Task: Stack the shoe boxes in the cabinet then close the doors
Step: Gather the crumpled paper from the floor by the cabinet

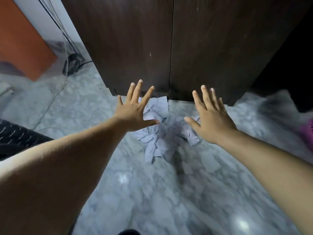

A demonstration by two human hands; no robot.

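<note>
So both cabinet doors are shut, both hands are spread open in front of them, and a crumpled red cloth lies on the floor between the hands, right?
Nearly. The head view shows the cabinet doors shut and the left hand and right hand spread open, but the crumpled cloth on the floor is pale blue-white, not red.

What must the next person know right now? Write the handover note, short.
Left hand: open, fingers spread, holding nothing, in front of the left cabinet door.
Right hand: open, fingers spread, holding nothing, in front of the right cabinet door.
Cabinet: both dark wooden doors look shut, meeting at the centre seam.
Shoe boxes: none in view; whether they are stacked inside cannot be told.
Floor: crumpled white paper lies on the marble floor at the cabinet's foot.
Left: confirm the doors are fully closed; perhaps clear the paper.
</note>
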